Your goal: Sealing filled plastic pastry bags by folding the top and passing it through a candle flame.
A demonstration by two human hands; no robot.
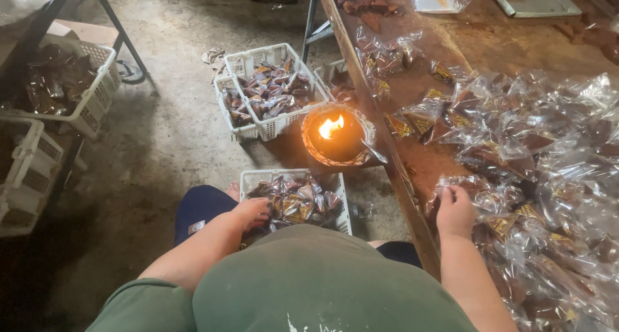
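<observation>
Wooden surface [490,42] | right hand [455,211] is pinching one clear packet [477,200], fingers closed | left hand [253,212] is resting loosely curled, holding nothing, on packets in white basket [345,206] | better keeping plastic away from flame [331,127].

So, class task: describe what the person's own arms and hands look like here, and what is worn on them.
Both arms are bare from above the elbow down to the fingers. The left hand and right hand wear no gloves, and no rings, watch or bracelets show. Short sleeves of a dull green T-shirt cover the upper arms; the shirt has a small white smear near its lower edge.
</observation>
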